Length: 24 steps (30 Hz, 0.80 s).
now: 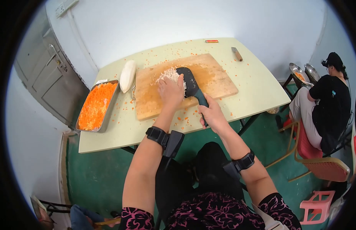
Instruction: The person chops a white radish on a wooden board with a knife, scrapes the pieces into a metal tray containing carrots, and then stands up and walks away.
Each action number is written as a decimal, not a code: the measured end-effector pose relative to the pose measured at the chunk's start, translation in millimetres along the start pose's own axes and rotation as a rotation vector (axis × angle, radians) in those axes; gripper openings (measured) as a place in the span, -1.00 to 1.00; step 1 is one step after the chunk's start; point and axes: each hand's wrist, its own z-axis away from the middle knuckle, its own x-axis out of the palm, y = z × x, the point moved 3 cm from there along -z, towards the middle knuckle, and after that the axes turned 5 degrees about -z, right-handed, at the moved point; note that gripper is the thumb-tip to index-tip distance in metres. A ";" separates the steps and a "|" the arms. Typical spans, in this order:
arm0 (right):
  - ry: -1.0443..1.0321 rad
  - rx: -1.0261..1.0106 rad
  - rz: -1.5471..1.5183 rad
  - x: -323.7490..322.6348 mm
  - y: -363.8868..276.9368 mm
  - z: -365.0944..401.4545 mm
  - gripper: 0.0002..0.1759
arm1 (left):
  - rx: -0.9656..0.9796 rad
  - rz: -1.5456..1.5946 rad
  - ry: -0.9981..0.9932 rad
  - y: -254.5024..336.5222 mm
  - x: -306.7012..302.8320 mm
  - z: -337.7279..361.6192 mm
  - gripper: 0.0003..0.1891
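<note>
My right hand [214, 114] is wrapped round the dark handle of a black cleaver [190, 81], its blade lying low over the wooden cutting board [222, 82]. Flat over a pile of finely chopped pale food [169, 73] rests my left hand [172, 91], fingers stretched out and thumb against or close to the blade. Part of the pile is hidden under that hand. Wet brownish stains mark the board. To its left lies a long white vegetable [127, 76], seemingly a peeled radish. A metal tray [112, 101] beyond it is full of chopped orange pieces [95, 107].
A small knife or peeler [237, 54] and a red packet-like item [211, 41] lie at the table's [258, 82] back. Orange bits are scattered about. At right, a person in black [331, 96] sits on a red chair [327, 168] near metal bowls [299, 73]. A pink stool [317, 207] stands lower right.
</note>
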 end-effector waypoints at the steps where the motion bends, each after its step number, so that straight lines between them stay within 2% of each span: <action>1: -0.012 0.018 0.003 3.8 1.4 -1.3 -0.31 | -0.025 0.007 -0.014 2.4 1.1 -1.8 -0.13; 5: -0.050 0.009 0.018 16.4 9.0 -9.6 -0.36 | -0.083 -0.028 -0.076 12.3 -3.5 -7.5 -0.09; 7: -0.088 -0.004 -0.002 24.6 11.0 -11.9 -0.40 | -0.108 0.027 0.060 4.5 15.2 -14.8 -0.09; 10: -0.072 -0.007 -0.112 23.2 11.9 -10.1 -0.43 | -0.057 0.123 0.055 11.4 10.1 -7.2 -0.14; 12: -0.055 -0.019 -0.119 23.3 11.4 -7.0 -0.41 | 0.009 0.111 0.112 16.5 11.2 -7.6 -0.21; 17: 0.018 -0.077 -0.107 27.5 -1.3 1.4 -0.35 | 0.101 0.166 0.086 31.3 -0.1 -7.9 -0.30; 21: -0.029 -0.145 -0.128 50.0 -12.0 8.0 -0.33 | 0.193 0.150 0.249 29.8 -26.3 -15.9 -0.46; 24: -0.104 -0.166 -0.132 82.6 -16.9 7.7 -0.33 | 0.225 0.075 0.388 7.5 -56.2 -31.6 -0.54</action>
